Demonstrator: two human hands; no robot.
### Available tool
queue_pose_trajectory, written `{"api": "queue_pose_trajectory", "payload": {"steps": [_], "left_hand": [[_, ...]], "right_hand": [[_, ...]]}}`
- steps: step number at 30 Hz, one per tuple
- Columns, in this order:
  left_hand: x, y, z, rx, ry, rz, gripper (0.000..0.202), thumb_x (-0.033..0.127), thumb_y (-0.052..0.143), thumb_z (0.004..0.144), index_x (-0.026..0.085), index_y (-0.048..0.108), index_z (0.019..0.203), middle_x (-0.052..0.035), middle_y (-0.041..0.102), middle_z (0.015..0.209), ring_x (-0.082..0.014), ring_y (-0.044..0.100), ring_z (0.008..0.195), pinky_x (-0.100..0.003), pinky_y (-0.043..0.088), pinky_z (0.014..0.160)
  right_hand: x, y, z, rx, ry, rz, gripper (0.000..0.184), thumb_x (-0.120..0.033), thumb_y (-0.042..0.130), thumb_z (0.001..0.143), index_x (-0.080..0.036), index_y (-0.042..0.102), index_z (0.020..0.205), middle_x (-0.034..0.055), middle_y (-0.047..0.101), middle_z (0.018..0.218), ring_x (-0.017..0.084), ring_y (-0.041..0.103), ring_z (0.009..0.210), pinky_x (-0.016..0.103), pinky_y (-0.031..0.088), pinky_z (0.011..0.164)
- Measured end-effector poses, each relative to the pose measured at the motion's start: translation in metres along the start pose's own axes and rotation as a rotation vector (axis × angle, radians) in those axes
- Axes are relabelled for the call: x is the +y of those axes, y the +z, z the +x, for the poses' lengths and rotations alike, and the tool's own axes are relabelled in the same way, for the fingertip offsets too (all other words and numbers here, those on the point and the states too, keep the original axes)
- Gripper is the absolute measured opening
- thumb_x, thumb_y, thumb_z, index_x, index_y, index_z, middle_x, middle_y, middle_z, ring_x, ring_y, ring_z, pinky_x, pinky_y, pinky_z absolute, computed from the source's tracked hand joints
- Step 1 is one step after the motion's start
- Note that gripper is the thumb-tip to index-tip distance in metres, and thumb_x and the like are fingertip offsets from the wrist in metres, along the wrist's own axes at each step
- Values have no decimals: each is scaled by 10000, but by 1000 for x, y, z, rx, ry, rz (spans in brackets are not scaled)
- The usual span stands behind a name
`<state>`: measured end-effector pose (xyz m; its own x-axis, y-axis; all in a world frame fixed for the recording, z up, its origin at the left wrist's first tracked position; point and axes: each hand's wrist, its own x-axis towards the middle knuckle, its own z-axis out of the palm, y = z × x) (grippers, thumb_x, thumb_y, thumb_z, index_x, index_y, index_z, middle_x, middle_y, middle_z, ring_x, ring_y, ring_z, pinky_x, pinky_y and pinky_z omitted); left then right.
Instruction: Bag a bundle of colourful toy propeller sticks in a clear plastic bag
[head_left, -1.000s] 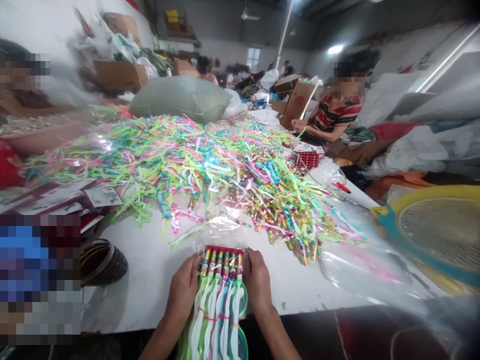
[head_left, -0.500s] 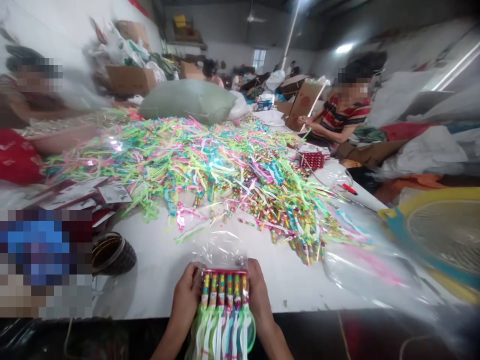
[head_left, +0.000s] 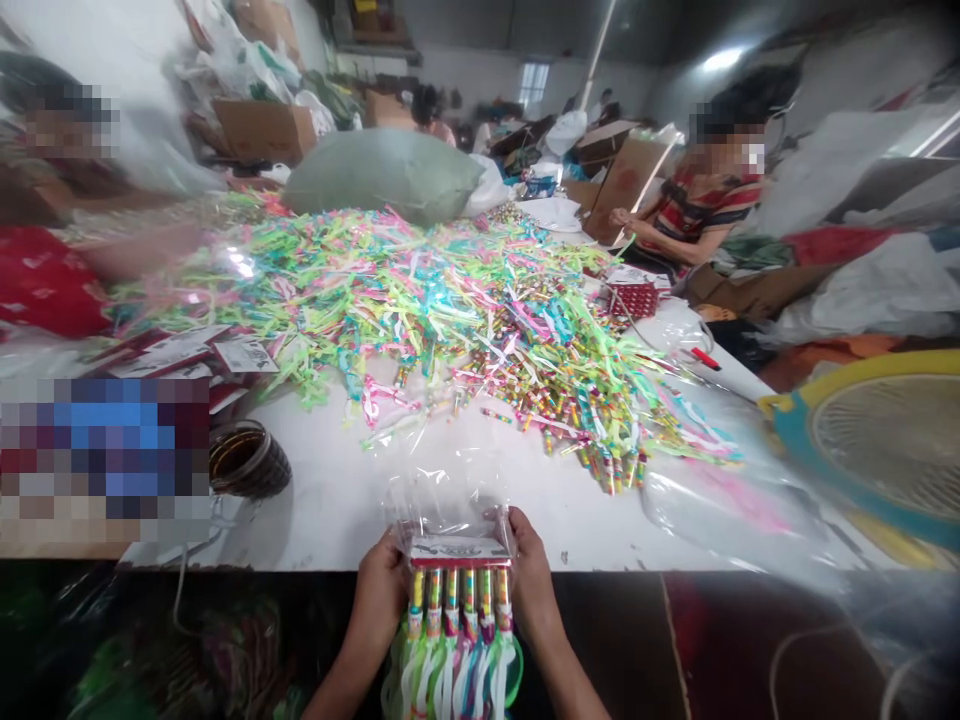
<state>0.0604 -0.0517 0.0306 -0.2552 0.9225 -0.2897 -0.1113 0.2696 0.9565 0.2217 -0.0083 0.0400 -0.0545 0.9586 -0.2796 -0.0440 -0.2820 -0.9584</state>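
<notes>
Hands hold a pack (head_left: 459, 600) of colourful stick toys at 6 o'clock in the view, just over the near edge of the desk (head_left: 337, 500). The left hand (head_left: 382, 592) grips the pack's left side, fingers closed on it; the right hand (head_left: 531, 580) grips the right side the same way. A card header (head_left: 459, 550) sits across the top of the pack, with clear bag film (head_left: 442, 495) rising loose above it toward 12 o'clock. The sticks stand side by side below the header, their pale loops hanging down past the wrists. Beyond, from 10 to 2 o'clock, a wide heap of loose toys (head_left: 450, 310) covers the desk. A tape roll (head_left: 249, 460) lies at 9 o'clock, near the heap's edge. A fan (head_left: 870, 450) rests at 3 o'clock. A seated person in a striped shirt (head_left: 697, 215) works at 1 o'clock, well apart from the pack.
</notes>
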Motion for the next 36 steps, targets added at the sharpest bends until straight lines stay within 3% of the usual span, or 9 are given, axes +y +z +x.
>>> {"api": "queue_pose_trajectory", "payload": {"steps": [3,6,10,14,17,22,27,32,36], "left_hand": [[-3,-4,-7,-46,-48,-54,249,323,618,707,145,653,878,-34,699,762,-226,627,757,-327,481,738],[-14,-13,-16,-52,-81,-6,308,377,569,755,140,657,930,-50,708,788,-235,631,770,-340,488,740],[-30,-27,-29,-57,-22,267,367,424,461,817,151,671,943,-80,716,894,-254,636,855,-360,478,810],[-40,-34,-37,-54,64,570,375,365,349,873,188,628,1052,-85,704,990,-252,640,952,-362,481,834],[-39,-33,-36,18,231,731,369,360,294,920,198,618,986,-85,696,961,-225,648,923,-335,500,796],[-29,-31,-31,244,603,921,244,276,365,930,161,578,962,-76,687,869,-179,666,786,-268,527,694],[-38,-44,-46,191,969,1024,190,137,410,893,154,570,994,-60,696,847,-161,664,801,-249,536,751],[-70,-69,-71,50,1025,1048,327,85,480,832,191,565,1130,-69,714,916,-166,670,840,-245,544,778],[-81,-83,-71,-18,957,1050,319,90,557,793,180,602,1096,-82,702,951,-185,663,881,-254,534,815]], "right_hand": [[3,0,-4,-56,2,-13,343,-518,514,809,-181,573,846,-26,558,611,130,491,579,225,406,538],[8,-5,-13,-137,-33,-76,386,-516,475,837,-163,618,898,37,660,761,174,580,711,271,481,672],[24,-21,-31,-208,-58,-222,430,-504,398,882,-176,637,1024,79,698,960,212,623,863,319,497,807],[47,-37,-50,-207,-163,-473,352,-414,391,905,-211,654,1022,70,705,968,214,642,887,306,500,807],[54,-41,-55,-122,-286,-652,302,-348,404,911,-206,668,940,64,706,907,195,650,827,268,509,741],[46,-43,-46,71,-625,-746,203,-236,483,888,-186,602,1044,61,687,933,159,654,833,237,521,749],[55,-53,-54,-1,-987,-831,368,-66,479,847,-202,531,1185,61,678,893,163,635,815,275,534,711],[80,-68,-77,-127,-926,-890,446,-54,498,821,-241,489,1226,50,681,872,166,631,763,292,541,678],[90,-68,-78,-145,-769,-861,233,-123,501,847,-243,556,1039,25,662,804,154,623,711,278,531,653]]}}
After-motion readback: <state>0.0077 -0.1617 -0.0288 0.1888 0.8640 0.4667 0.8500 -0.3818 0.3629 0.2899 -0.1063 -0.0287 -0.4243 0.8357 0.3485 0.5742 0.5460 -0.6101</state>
